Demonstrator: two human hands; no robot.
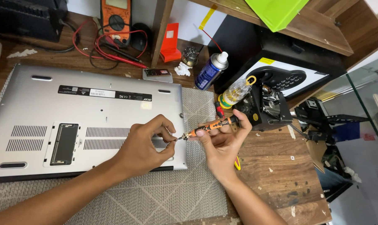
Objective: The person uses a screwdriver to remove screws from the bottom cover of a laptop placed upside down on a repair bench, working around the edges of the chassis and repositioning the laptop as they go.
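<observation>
A silver laptop (93,112) lies upside down on a grey mat (155,200), its vented base facing up. My right hand (222,146) grips an orange and black screwdriver (212,126), held nearly level with its tip pointing left. My left hand (145,146) hovers over the laptop's right front corner, thumb and fingers pinched at the screwdriver's tip (178,138). Whether a screw sits between those fingertips is too small to tell.
Behind the laptop are an orange multimeter (116,18) with red and black leads, a blue spray can (211,71), a small clear bottle with a yellow cap (237,91) and a black soldering stand (266,110). A glass panel (364,125) borders the wooden table on the right.
</observation>
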